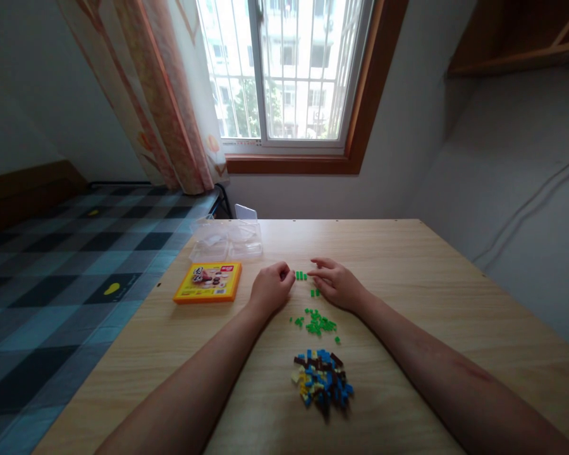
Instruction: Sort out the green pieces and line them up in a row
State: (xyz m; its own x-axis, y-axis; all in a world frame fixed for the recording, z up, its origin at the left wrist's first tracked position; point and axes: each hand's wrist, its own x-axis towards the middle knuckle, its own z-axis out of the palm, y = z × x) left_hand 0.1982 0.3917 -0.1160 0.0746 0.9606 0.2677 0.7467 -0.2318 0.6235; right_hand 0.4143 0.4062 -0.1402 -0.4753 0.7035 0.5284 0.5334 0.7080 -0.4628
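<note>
Several green toy bricks (301, 276) stand in a short row between my two hands. My left hand (272, 284) rests on the table with its fingers curled in at the left end of the row; whether anything is inside them is hidden. On the other side, my right hand (336, 282) has its fingers stretched out, the tips close to the row's right end. Two more green bricks (315, 293) lie just below, near its thumb side. Closer to me is a loose pile of small green bricks (318, 322), and nearer still a mixed heap of blue, brown and yellow bricks (325, 382).
An orange-yellow box (207, 282) lies flat left of my left hand. Clear plastic containers (226, 240) stand behind it at the table's back left. The wooden table (408, 265) meets a bed with a checked cover (52, 272) on the left.
</note>
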